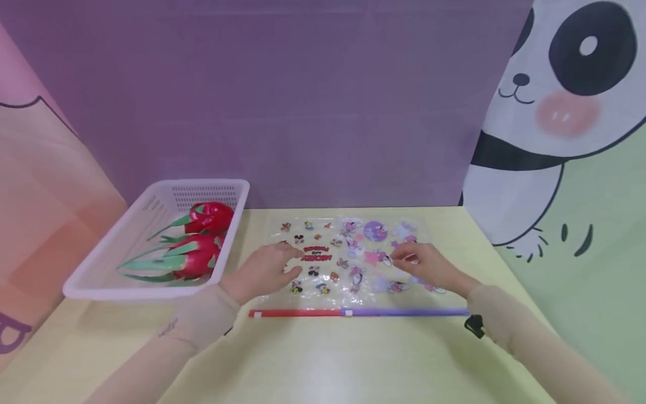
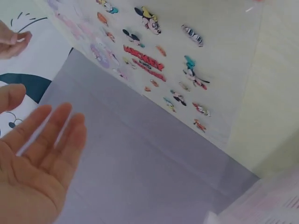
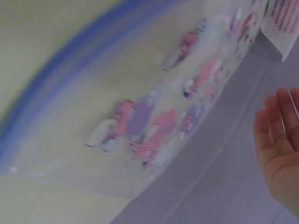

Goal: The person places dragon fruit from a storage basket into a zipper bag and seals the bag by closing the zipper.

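Clear printed zip bag (image 1: 353,264) laid flat on the yellow table (image 1: 323,359), just right of the white basket (image 1: 151,207), dragon fruits (image 1: 197,247) held in that basket, left hand (image 1: 264,269) and right hand (image 1: 424,268) spread over the bag, fingers relaxed, nothing gripped.

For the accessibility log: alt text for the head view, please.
Both hands, left hand and right hand, rest with relaxed fingers on a clear zip bag printed with cartoon stickers, lying on a yellow table. A white basket to the left holds two dragon fruits.
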Motion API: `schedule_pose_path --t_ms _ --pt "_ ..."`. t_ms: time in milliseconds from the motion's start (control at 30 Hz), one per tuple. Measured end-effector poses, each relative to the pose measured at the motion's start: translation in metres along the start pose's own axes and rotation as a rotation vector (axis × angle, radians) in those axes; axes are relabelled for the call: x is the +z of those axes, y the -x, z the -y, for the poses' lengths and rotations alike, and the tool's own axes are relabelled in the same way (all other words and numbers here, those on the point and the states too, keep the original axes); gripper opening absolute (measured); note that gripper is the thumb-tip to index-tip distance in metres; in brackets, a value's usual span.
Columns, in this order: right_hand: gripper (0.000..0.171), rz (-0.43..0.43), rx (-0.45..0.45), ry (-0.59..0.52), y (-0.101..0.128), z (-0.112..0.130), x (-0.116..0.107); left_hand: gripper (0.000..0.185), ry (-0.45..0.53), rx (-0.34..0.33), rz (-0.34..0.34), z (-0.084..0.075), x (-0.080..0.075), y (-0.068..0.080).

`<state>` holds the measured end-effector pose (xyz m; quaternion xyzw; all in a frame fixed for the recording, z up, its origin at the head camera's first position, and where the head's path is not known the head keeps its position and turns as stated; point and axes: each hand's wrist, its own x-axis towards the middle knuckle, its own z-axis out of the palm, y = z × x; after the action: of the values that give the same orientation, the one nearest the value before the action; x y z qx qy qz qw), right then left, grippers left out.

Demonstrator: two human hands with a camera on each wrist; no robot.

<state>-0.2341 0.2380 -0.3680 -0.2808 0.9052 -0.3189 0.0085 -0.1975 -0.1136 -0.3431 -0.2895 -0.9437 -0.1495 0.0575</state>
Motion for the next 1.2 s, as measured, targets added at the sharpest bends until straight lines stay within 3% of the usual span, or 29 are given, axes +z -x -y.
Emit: schedule_pose_path --t_ms 200,500,667,900,1200 --pt "0.016 0.082 -0.003 -0.021 0.022 -0.011 0.01 0.032 0.081 0.016 0.118 0.005 0.009 0.005" --pt "0.012 0.111 -0.009 -0.021 0.047 -0.032 0.02 0.035 0.142 -0.016 0.214 0.007 0.025 0.011" --pt "0.013 0.141 0.054 -0.044 0.051 -0.036 0.024 0.033 0.166 -0.011 0.246 0.009 0.031 0.012" --pt "0.014 0.162 0.001 -0.033 0.055 -0.04 0.035 0.033 0.199 0.019 0.266 0.01 0.041 0.015" --pt "0.023 0.165 -0.001 0.004 0.057 -0.038 0.039 0.034 0.219 -0.022 0.295 0.01 0.047 0.017"
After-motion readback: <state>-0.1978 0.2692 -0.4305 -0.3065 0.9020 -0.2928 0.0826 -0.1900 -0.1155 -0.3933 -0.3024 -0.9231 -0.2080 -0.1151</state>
